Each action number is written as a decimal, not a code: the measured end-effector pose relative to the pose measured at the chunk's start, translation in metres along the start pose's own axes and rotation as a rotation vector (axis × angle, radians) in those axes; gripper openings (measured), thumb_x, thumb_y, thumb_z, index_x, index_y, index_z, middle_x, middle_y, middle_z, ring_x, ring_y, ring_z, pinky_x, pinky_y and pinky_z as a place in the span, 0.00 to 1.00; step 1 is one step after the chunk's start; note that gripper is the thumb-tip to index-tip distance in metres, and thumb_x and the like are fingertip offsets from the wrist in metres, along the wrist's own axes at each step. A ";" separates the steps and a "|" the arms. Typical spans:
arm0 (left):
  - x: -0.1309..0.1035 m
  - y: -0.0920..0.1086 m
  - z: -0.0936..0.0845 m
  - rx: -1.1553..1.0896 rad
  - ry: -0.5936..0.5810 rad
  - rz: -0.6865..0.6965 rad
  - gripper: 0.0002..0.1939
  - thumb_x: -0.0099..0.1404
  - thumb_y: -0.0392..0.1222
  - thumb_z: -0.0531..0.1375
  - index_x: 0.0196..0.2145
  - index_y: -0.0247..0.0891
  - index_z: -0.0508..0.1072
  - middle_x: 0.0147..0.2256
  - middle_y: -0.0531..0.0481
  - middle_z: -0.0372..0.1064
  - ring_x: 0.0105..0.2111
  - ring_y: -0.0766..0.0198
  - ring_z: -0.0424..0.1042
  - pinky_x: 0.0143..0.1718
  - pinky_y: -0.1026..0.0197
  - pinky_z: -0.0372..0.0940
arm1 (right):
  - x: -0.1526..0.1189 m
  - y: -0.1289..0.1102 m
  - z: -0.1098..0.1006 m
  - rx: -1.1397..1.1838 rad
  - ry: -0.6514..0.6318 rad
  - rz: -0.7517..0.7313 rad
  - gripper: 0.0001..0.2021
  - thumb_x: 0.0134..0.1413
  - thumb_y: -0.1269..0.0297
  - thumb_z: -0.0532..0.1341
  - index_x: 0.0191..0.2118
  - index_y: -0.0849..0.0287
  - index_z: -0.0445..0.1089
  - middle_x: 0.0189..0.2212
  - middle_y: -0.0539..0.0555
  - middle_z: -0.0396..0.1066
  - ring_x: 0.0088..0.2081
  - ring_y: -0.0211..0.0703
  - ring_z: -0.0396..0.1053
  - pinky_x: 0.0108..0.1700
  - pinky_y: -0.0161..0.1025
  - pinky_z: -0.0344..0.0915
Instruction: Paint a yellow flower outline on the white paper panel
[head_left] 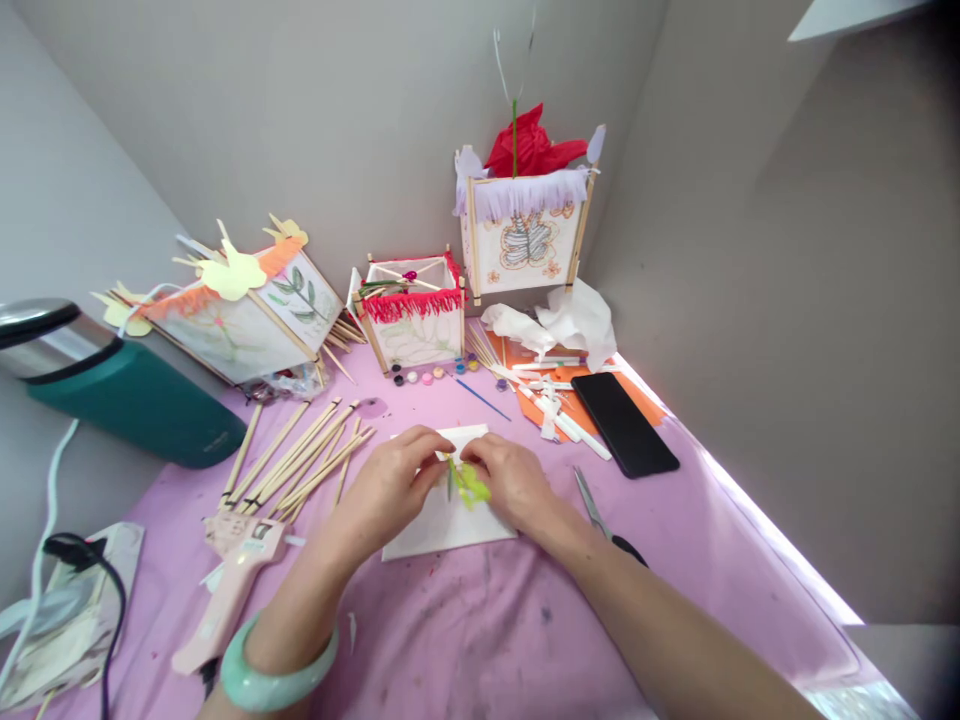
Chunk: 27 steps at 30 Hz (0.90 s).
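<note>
Both my hands meet over a white sheet (427, 530) on the purple cloth. My left hand (401, 475), with a pale green bangle on its wrist, pinches the upper left end of a small yellow-green piece (472, 486). On the other side my right hand (510, 475) has its fingers closed at the same piece. Thin green strands run between the fingertips; the piece looks like thin, crumpled paper, though its exact form is blurred. Scissors (596, 505) lie just right of my right forearm.
Wooden sticks (300, 460), a pink glue gun (236, 590) and a teal bottle (142, 385) lie to the left. Paper lanterns (420, 335) stand at the back by the wall. A black phone (625, 425) and white markers (574, 425) are at the right.
</note>
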<state>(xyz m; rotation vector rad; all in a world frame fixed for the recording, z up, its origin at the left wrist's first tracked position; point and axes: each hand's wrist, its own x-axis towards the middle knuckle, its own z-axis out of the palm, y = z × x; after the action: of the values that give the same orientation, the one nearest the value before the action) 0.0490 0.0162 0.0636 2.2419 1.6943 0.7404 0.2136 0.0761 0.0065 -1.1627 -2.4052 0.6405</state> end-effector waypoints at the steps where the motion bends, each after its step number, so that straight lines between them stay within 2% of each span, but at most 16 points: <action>1: -0.002 0.000 0.000 0.008 0.033 -0.019 0.09 0.60 0.31 0.54 0.36 0.37 0.72 0.35 0.48 0.71 0.33 0.65 0.70 0.35 0.62 0.63 | 0.000 0.000 0.000 -0.012 -0.006 -0.004 0.07 0.57 0.67 0.56 0.38 0.55 0.71 0.35 0.51 0.71 0.37 0.38 0.69 0.36 0.33 0.56; 4: -0.009 0.002 0.000 0.015 0.095 -0.025 0.08 0.61 0.32 0.53 0.35 0.37 0.70 0.33 0.49 0.70 0.31 0.65 0.69 0.34 0.62 0.63 | 0.000 -0.002 0.000 -0.053 -0.014 0.006 0.08 0.58 0.66 0.54 0.38 0.55 0.71 0.35 0.52 0.72 0.37 0.38 0.69 0.36 0.33 0.56; 8: -0.016 0.015 -0.001 0.001 0.110 0.087 0.16 0.62 0.31 0.53 0.47 0.40 0.68 0.45 0.45 0.68 0.44 0.61 0.68 0.45 0.58 0.64 | 0.000 -0.005 0.000 -0.143 -0.038 0.034 0.10 0.58 0.66 0.53 0.37 0.55 0.71 0.34 0.52 0.71 0.34 0.39 0.69 0.32 0.34 0.54; 10: -0.017 0.020 0.001 0.023 0.137 0.121 0.15 0.62 0.34 0.55 0.47 0.41 0.69 0.46 0.46 0.67 0.46 0.61 0.67 0.47 0.58 0.63 | 0.000 -0.006 0.000 -0.184 -0.050 0.039 0.10 0.58 0.65 0.53 0.37 0.55 0.71 0.33 0.52 0.71 0.32 0.39 0.68 0.30 0.35 0.53; 14: -0.017 0.022 0.006 0.090 0.216 0.085 0.09 0.62 0.32 0.53 0.37 0.39 0.71 0.37 0.48 0.71 0.37 0.64 0.70 0.37 0.63 0.64 | -0.002 -0.008 0.000 -0.195 -0.028 0.013 0.10 0.58 0.68 0.53 0.35 0.55 0.71 0.32 0.52 0.70 0.31 0.38 0.68 0.30 0.35 0.53; 17: -0.017 0.019 0.008 0.118 0.267 0.047 0.09 0.62 0.31 0.52 0.35 0.39 0.70 0.33 0.50 0.72 0.32 0.66 0.71 0.33 0.66 0.63 | -0.002 -0.010 0.000 -0.101 0.032 -0.017 0.09 0.58 0.68 0.54 0.39 0.55 0.71 0.36 0.52 0.70 0.35 0.38 0.69 0.34 0.33 0.57; 20: -0.016 0.017 0.010 0.121 0.298 0.041 0.09 0.62 0.31 0.52 0.36 0.39 0.70 0.32 0.51 0.73 0.32 0.66 0.72 0.33 0.66 0.63 | 0.000 -0.012 0.003 -0.015 0.036 -0.045 0.08 0.58 0.67 0.55 0.41 0.55 0.70 0.38 0.51 0.70 0.37 0.37 0.68 0.37 0.32 0.58; 25: -0.015 0.016 0.011 0.114 0.288 0.063 0.09 0.61 0.30 0.53 0.36 0.39 0.70 0.33 0.51 0.73 0.33 0.67 0.72 0.33 0.67 0.64 | 0.005 -0.015 0.008 -0.071 -0.013 -0.021 0.06 0.57 0.66 0.56 0.35 0.55 0.71 0.34 0.50 0.70 0.33 0.37 0.68 0.32 0.32 0.56; 27: -0.014 0.018 0.009 0.116 0.282 0.077 0.09 0.61 0.30 0.54 0.37 0.39 0.69 0.36 0.50 0.72 0.36 0.65 0.72 0.37 0.66 0.64 | 0.006 -0.015 0.007 -0.087 -0.027 -0.009 0.07 0.58 0.66 0.55 0.34 0.55 0.71 0.33 0.50 0.70 0.33 0.36 0.67 0.31 0.32 0.56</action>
<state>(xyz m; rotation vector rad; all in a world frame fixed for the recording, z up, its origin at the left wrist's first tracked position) 0.0659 -0.0017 0.0605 2.3859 1.8239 1.0459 0.1964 0.0712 0.0097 -1.1837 -2.4817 0.5573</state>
